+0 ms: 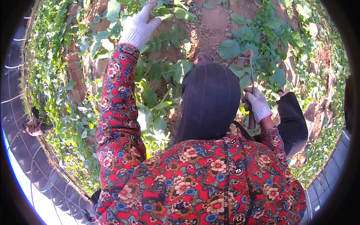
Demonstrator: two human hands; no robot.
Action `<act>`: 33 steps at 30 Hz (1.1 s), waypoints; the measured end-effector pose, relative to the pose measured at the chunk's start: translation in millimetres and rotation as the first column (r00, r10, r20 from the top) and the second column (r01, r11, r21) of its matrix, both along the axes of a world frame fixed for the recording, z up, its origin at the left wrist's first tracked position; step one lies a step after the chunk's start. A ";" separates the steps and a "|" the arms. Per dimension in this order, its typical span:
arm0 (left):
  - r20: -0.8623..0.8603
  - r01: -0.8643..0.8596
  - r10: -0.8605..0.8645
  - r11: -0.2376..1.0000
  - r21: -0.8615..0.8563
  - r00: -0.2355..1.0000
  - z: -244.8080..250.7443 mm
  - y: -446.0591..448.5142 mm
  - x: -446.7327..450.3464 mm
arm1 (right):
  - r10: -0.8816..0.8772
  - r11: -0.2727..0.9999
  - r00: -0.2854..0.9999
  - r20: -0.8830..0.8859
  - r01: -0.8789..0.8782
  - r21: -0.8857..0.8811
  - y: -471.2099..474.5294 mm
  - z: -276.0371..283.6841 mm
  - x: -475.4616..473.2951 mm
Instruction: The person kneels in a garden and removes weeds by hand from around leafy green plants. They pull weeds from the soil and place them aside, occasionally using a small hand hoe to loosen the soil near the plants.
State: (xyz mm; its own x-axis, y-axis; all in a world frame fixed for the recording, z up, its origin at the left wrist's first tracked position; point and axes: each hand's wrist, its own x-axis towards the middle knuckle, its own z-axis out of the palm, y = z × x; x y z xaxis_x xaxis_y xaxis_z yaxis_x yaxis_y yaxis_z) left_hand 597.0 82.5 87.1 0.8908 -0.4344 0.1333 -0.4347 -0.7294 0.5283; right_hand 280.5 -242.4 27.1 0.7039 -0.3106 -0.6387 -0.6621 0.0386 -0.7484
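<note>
My left hand [139,26], in a pale knitted glove, reaches out at the upper left over leafy green plants [171,69]. Its thumb and fingers are spread, with leaves close by and nothing seen in its grip; the fingertips lie at the picture's top edge. At the right, my right hand [257,104], gloved too, is closed around the handle of a small hand hoe [251,70]. The hoe stands with its curved metal head up, beside broad leaves [229,49]. My knee in dark trousers [211,98] is between the hands.
Another person's dark sleeve [294,121] is just right of my right hand, a bare bit of hand showing at its end. Reddish soil [213,22] shows between plant rows. Wire hoops and dark sheeting [19,118] edge the plot at left, paneled sheeting [323,180] at lower right.
</note>
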 end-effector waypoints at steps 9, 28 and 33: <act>-0.380 0.212 -0.023 0.861 0.463 0.925 -138.8 23.4 -135.2 | 0.039 0.999 0.994 -0.107 -0.038 0.012 3.9 -6.1 -0.6; -0.304 -0.040 0.596 0.492 0.870 0.743 -171.3 37.1 -61.2 | -0.009 1.000 0.992 -0.129 0.011 0.015 -12.7 -7.2 -8.7; -0.164 -0.209 0.579 0.522 0.827 0.798 -168.2 39.9 -82.7 | -0.076 0.996 0.987 -0.143 0.080 0.026 -16.8 -4.3 -11.4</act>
State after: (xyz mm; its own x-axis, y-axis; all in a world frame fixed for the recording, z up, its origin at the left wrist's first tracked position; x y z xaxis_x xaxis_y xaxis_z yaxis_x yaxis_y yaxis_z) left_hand 514.4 122.3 -81.1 0.8772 0.2055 -0.4339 0.1034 -0.9634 -0.2473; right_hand 269.1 -259.3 22.9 0.5799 -0.3389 -0.7409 -0.7556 0.1164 -0.6446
